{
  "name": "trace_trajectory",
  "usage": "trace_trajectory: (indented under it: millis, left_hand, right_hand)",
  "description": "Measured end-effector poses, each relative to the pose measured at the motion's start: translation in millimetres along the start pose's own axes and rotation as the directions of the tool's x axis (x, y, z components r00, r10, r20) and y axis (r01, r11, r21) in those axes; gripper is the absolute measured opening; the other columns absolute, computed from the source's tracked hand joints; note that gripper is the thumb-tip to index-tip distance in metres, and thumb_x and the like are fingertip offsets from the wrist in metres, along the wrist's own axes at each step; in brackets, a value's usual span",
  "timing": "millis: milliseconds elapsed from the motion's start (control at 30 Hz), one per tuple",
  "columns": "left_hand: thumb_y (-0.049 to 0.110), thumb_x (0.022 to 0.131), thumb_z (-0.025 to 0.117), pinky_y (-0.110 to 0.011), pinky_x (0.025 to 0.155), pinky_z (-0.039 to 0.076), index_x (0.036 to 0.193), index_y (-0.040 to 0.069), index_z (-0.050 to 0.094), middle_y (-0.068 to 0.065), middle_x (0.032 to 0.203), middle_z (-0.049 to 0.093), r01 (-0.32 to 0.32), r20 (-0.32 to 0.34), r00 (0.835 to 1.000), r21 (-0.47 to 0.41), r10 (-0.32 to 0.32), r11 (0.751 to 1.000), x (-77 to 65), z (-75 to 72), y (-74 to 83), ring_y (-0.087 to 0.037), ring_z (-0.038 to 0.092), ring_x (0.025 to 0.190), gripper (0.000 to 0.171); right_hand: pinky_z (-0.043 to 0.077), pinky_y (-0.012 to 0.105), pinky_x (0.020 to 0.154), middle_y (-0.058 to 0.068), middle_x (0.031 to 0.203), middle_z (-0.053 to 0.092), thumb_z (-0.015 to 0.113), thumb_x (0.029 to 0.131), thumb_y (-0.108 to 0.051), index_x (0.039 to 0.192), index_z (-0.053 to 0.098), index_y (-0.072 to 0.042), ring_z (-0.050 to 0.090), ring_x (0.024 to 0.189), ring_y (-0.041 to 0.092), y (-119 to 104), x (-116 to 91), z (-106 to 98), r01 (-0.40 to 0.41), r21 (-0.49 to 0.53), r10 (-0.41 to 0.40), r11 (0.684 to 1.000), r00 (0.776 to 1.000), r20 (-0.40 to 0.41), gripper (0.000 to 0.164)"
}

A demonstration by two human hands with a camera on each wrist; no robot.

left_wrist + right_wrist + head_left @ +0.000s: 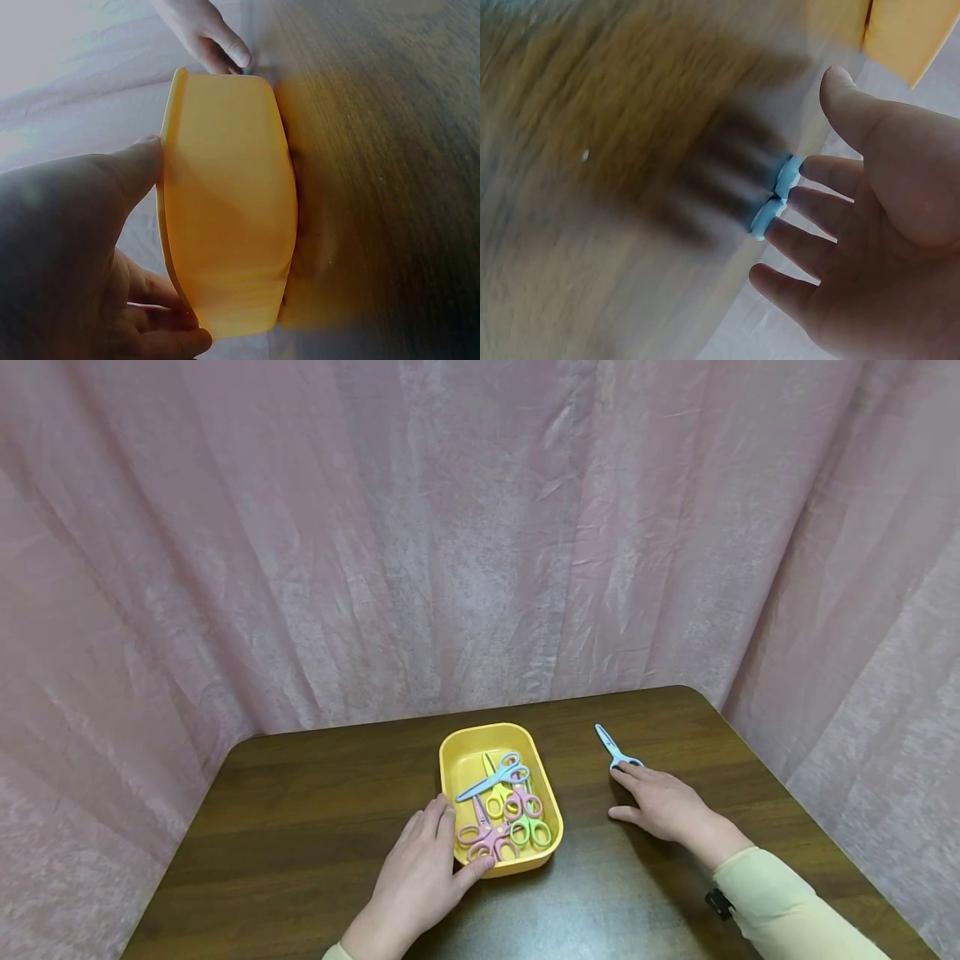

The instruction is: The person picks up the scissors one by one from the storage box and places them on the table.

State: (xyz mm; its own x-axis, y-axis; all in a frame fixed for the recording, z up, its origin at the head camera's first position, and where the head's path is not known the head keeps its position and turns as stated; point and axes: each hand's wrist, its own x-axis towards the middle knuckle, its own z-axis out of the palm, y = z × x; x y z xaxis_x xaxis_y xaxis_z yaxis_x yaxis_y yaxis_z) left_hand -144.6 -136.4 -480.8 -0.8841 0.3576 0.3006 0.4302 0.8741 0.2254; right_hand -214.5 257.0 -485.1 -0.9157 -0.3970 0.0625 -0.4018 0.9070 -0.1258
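Note:
My left hand [422, 870] rests on the near left corner of a yellow plastic bin [557, 820], its fingers along the left rim and the thumb over the near rim. Inside lie several pairs of children's scissors: blue scissors [489, 782] on top, with pink scissors [489, 839], yellow scissors [495, 797] and green scissors [531, 832]. To the right of the bin, my right hand [666, 807] has its fingertips at the handle loops of another pair of blue scissors [611, 745]. These lie on the table, blades pointing away. In the right wrist view the fingers reach out fairly straight, thumb apart.
The dark brown wooden table [315, 810] has rounded far corners. Pink velvet curtains [465, 543] hang behind it and along both sides. A small black device [720, 904] sits at the right wrist, by the pale green sleeve [780, 902].

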Motion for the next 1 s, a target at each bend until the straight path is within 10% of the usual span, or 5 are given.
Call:
trace_trajectory:
  millis: [1000]
  left_hand:
    - [0.060,0.098,0.079,-0.050,0.115,0.050,0.151,-0.009,0.055,-0.024,0.156,0.054,-0.014,-0.026,1.000,0.010,0.015,1.000,-0.1,-0.1,-0.3,-0.039,0.058,0.136,0.091]
  right_hand:
    - [0.044,0.069,0.115,0.035,0.162,0.047,0.075,0.105,-0.043,0.155,0.053,0.010,0.048,0.146,0.058,43,5,-4,-0.129,0.043,0.126,0.991,0.990,0.066,0.076]
